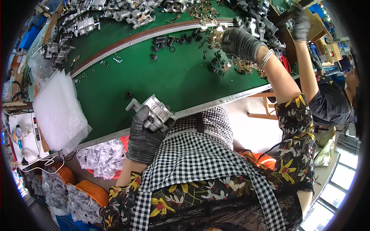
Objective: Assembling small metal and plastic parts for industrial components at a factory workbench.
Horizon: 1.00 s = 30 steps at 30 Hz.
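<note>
nearest the body, the left hand (145, 135), in a dark grey knitted glove, has its fingers closed around a silver cast-metal part with arms and round bores (157, 109), holding it above the near edge of the green flat-topped workbench (115, 86). to its left lie white translucent bubble-wrap sheets (58, 111).

farther in, small silver screws (118, 60) and black rubbery ring-like pieces (160, 40) are scattered loose. the right hand (242, 44), gloved alike, reaches out over thin brass-coloured metal clips (214, 39); its fingertips are hard to make out, so i cannot tell how far they are open or whether they grip anything.

beyond the curved metal-edged rail (129, 43), more silver castings (139, 16) are heaped, and a co-worker's gloved hand (300, 26) is raised at the far right.

the held part seems partway through assembly, i judge; many loose pieces remain unused.
</note>
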Tool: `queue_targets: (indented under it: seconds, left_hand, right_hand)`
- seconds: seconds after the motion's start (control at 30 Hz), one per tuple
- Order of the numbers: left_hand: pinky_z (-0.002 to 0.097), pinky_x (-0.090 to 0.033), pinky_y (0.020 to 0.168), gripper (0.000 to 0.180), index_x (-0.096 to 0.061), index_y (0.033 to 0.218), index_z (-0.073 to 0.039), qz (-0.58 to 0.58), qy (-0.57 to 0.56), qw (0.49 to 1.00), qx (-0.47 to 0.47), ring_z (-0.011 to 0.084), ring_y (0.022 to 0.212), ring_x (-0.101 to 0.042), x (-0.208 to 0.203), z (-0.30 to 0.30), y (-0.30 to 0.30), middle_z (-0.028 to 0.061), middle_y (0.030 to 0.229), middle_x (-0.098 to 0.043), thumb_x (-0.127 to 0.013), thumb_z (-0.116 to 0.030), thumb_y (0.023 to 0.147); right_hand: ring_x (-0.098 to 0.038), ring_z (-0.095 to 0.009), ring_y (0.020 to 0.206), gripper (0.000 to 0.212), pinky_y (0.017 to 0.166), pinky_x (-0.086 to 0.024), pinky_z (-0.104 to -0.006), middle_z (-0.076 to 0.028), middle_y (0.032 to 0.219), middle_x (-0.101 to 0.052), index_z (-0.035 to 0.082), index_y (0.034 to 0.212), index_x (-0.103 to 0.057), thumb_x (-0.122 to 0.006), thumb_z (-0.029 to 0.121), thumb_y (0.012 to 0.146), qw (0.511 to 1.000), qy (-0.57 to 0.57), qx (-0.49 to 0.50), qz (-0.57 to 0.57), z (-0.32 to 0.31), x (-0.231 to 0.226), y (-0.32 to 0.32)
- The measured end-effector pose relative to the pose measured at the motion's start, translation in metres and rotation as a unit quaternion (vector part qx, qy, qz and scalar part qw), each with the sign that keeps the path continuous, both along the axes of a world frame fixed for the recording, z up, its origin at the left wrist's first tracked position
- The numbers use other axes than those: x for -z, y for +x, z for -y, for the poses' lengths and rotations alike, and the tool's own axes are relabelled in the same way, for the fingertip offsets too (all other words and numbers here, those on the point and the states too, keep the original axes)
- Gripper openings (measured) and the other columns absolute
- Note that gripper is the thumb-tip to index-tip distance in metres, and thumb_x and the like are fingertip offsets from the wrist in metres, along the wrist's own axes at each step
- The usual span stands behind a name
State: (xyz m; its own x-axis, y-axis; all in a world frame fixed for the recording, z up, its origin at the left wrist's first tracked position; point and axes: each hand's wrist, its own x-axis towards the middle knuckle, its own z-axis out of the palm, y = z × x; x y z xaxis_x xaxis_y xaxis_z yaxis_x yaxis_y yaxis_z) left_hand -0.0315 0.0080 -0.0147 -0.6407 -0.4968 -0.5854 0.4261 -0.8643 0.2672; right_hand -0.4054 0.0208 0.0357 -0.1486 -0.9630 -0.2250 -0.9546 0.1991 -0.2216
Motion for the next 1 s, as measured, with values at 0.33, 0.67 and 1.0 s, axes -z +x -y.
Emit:
queue_targets:
  seconds: [0.33,0.67,1.0]
  left_hand:
    - [0.048,-0.052,0.09,0.049,-0.052,0.118,-0.004,-0.007,-0.014,1.0,-0.005,0.0288,0.101,-0.06,-0.001,-0.004,0.004,0.0149,0.107,-0.059,-0.069,-0.031,0.081]
    - [0.049,-0.05,0.092,0.052,-0.049,0.123,-0.006,0.012,-0.009,1.0,-0.007,0.0281,0.102,-0.059,-0.008,-0.005,0.0,0.013,0.108,-0.058,-0.069,-0.03,0.081]
    - [0.0294,-0.054,0.066,0.042,-0.051,0.113,-0.006,-0.055,-0.111,0.992,0.029,0.0175,0.082,-0.062,0.01,0.008,-0.012,0.0073,0.095,-0.06,-0.068,-0.026,0.081]
  right_hand:
    - [-0.063,-0.036,0.081,0.026,0.07,-0.049,-0.0445,-0.02,0.082,-0.063,0.01,0.106,-0.059,-0.057,0.008,0.08,0.993,-0.07,-0.043,-0.085,-0.011,0.013,-0.003]
    - [-0.063,-0.034,0.079,0.016,0.072,-0.05,-0.0412,-0.016,0.082,-0.064,0.008,0.091,-0.065,-0.064,0.014,0.076,0.996,-0.024,-0.042,-0.071,-0.001,0.017,-0.006]
    - [-0.053,-0.007,0.054,0.019,0.047,-0.046,-0.0201,-0.001,0.071,-0.058,0.003,0.101,-0.064,-0.063,0.015,0.086,0.901,0.023,0.086,0.425,-0.015,-0.048,0.086]
